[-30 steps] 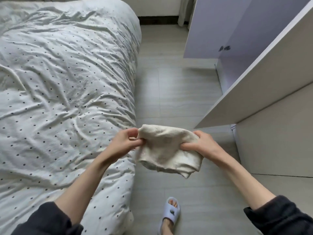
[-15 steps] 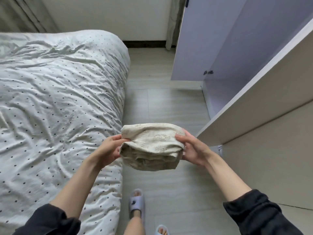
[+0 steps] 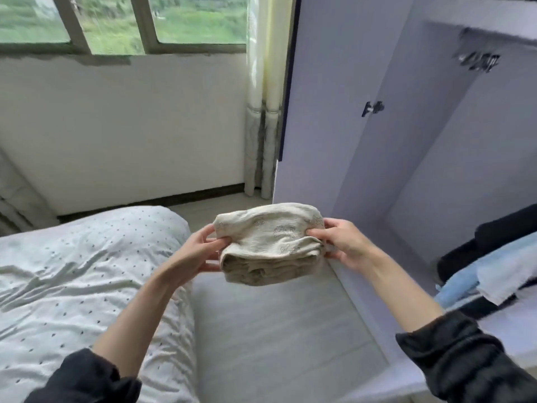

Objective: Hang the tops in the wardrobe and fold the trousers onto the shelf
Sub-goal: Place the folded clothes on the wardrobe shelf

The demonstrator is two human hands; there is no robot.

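White wall (image 3: 122,126) under a window (image 3: 122,21); bed (image 3: 72,286) left, grey floor (image 3: 276,330)

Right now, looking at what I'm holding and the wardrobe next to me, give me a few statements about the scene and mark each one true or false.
1. Both hands hold the folded cream garment, the left hand at one end and the right hand at the other. True.
2. The garment lies on the bed. False: it is held in the air, over the floor between the bed and the wardrobe.
3. The wardrobe door is open. True.
4. The wardrobe holds no clothes. False: dark clothes and light blue clothes lie inside at the right.
5. The bedding is white with small dark dots. True.
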